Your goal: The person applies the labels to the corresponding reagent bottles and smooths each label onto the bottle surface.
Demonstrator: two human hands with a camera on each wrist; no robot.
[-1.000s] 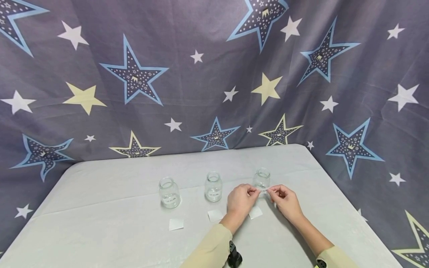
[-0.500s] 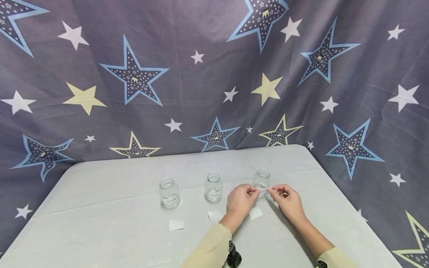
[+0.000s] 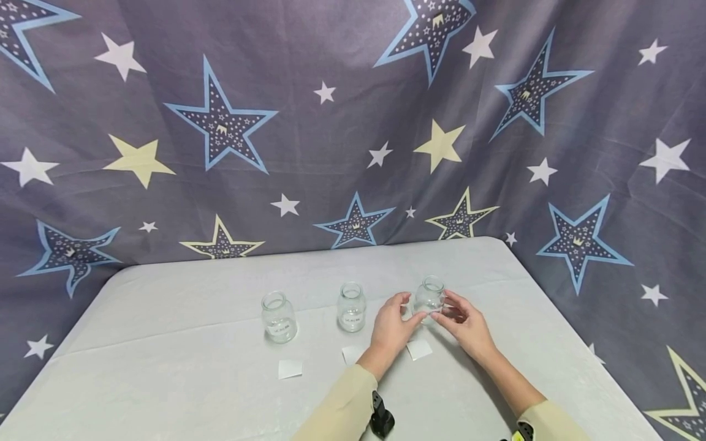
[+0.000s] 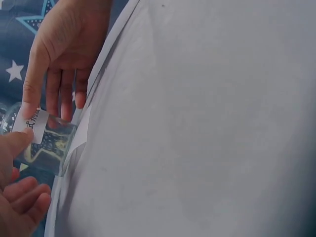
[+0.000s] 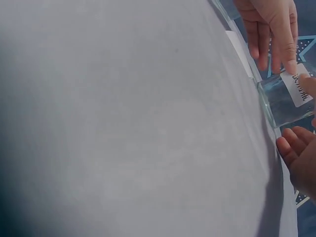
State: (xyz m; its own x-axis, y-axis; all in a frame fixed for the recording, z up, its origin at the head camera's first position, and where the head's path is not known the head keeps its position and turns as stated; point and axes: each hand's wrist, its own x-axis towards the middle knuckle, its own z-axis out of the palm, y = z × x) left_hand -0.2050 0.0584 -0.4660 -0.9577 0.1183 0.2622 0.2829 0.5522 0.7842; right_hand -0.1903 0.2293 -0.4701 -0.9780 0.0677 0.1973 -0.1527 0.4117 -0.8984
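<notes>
A clear glass jar (image 3: 429, 297) stands upright between the two hands, the farthest right of three jars. On its front is a white label (image 5: 296, 93) with dark printed characters. My left hand (image 3: 390, 331) presses its thumb on the label's left part, the other fingers spread beside the jar. From the other side, my right hand (image 3: 470, 327) presses its thumb on the label too, its fingers extended along the jar's right side. In the left wrist view the right hand's fingers (image 4: 66, 94) look fairly straight. Whether the fingers behind touch the glass, I cannot tell.
Two more labelled glass jars stand to the left, one in the middle (image 3: 351, 309) and one farther left (image 3: 278, 318). Small white paper pieces (image 3: 290, 369) lie before the jars on the white-covered table (image 3: 182, 373). A star-patterned curtain (image 3: 309, 153) hangs behind.
Both hands pinched the label's ends between thumb and fingers earlier. Now the fingers have released and spread around the jar's sides, while the thumbs stay on the label, which lies against the glass.
</notes>
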